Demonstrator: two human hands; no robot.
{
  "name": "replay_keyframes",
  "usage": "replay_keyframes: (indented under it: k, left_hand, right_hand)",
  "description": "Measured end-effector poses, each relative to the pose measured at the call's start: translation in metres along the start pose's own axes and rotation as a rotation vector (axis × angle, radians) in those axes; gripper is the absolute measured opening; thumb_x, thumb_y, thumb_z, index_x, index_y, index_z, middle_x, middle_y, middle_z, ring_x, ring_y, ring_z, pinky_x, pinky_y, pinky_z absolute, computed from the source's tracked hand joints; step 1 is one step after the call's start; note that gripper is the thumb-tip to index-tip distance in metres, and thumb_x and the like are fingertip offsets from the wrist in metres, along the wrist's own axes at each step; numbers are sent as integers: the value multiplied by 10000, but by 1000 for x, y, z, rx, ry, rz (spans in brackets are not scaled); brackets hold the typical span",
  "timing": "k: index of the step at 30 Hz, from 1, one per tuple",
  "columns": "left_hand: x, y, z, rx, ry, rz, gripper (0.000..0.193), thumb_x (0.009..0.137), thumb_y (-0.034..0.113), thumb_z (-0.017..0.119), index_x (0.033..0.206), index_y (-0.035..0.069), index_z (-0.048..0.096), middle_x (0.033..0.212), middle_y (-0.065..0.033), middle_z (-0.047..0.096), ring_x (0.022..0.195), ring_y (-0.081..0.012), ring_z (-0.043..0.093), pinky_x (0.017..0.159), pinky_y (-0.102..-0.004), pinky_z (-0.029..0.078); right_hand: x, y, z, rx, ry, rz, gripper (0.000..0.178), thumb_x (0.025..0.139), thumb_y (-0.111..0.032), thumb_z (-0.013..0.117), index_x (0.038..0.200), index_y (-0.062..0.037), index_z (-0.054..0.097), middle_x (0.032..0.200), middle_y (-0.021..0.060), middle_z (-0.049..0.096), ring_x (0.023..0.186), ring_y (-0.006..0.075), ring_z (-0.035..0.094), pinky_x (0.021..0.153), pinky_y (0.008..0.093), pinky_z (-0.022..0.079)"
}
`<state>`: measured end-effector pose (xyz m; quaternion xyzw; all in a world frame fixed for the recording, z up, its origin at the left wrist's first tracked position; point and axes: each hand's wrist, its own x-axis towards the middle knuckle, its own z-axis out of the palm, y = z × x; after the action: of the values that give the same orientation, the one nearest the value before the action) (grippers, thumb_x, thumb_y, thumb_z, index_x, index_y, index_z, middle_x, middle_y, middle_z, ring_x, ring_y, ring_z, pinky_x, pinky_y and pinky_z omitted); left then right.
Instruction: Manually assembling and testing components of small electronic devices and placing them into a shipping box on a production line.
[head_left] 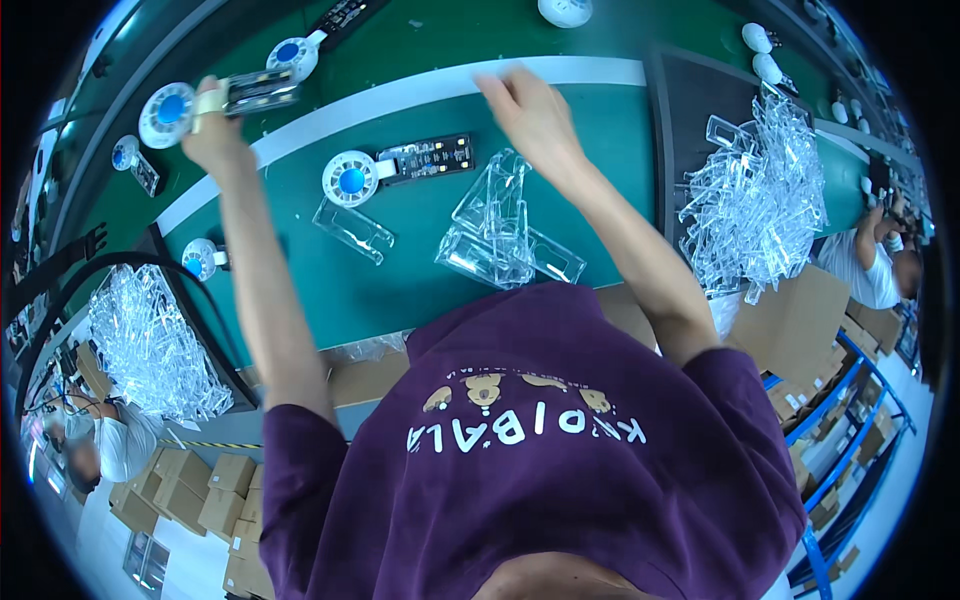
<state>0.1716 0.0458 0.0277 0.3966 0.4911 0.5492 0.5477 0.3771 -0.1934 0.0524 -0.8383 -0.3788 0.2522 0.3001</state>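
Note:
At the far left, my left hand (218, 145) is closed around the neck of a device with a round white head (167, 115), a blue centre and a strip circuit board (262, 90); the hand is slightly blurred. My right hand (535, 118) is raised over the pale strip, its fingers curled together, and nothing shows in it. Between my arms lies a similar white-headed device (352, 180) with its board (428, 158) pointing right. Below it rests one clear plastic cover (355, 232). Several more clear covers (500, 232) lie in a loose pile below my right hand.
Heaps of clear covers stand at the left (155, 345) and in a dark tray (740, 190) at the right. More white-headed devices (292, 58) lie on the green surface beyond the pale strip (390, 95). Other people, cardboard boxes (230, 480) and a blue rack (830, 480) are around.

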Motion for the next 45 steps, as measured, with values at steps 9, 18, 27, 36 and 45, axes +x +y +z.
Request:
replay_keyframes:
  k: [9, 18, 27, 36, 45]
  left_hand:
    - [93, -55, -26, 1202, 428, 314, 653, 657, 526, 709, 955, -40, 578, 861, -141, 622, 769, -240, 615, 646, -363, 486]
    - [35, -53, 12, 275, 41, -513, 612, 754, 432, 683, 1120, -19, 489, 1116, -155, 508, 950, -322, 572, 754, -402, 495]
    - [107, -45, 42, -282, 30, -211, 516, 796, 270, 660, 1199, 37, 438, 1176, -143, 458, 1075, -335, 476, 907, -463, 408]
    - [90, -24, 6, -489, -59, -145, 508, 784, 233, 650, 1194, 6, 453, 1164, -134, 499, 1056, -274, 513, 912, -427, 419]
    - [-68, 14, 57, -577, -634, -170, 664, 754, 382, 684, 1234, 3, 424, 1159, -114, 528, 1075, -232, 523, 929, -364, 415]
  right_hand:
    - [-132, 56, 22, -310, -118, 215, 359, 768, -383, 665, 806, -49, 539, 683, 99, 602, 626, 246, 605, 571, 355, 457]
    - [-117, 61, 1, 159, 55, 16, 230, 895, -229, 522, 1053, -70, 577, 732, 94, 598, 597, 172, 570, 564, 334, 454]
    - [-110, 47, -40, 1089, 94, 166, 431, 965, -319, 349, 1243, 4, 417, 820, 85, 548, 670, 164, 540, 627, 310, 509]
    - [-76, 46, -51, 1398, -254, 400, 551, 932, -451, 360, 1286, -29, 359, 831, 61, 511, 665, 129, 505, 541, 250, 441]
    - [3, -75, -21, -148, 131, -498, 527, 869, -348, 528, 1241, 14, 439, 931, 173, 469, 886, 291, 453, 765, 401, 420]
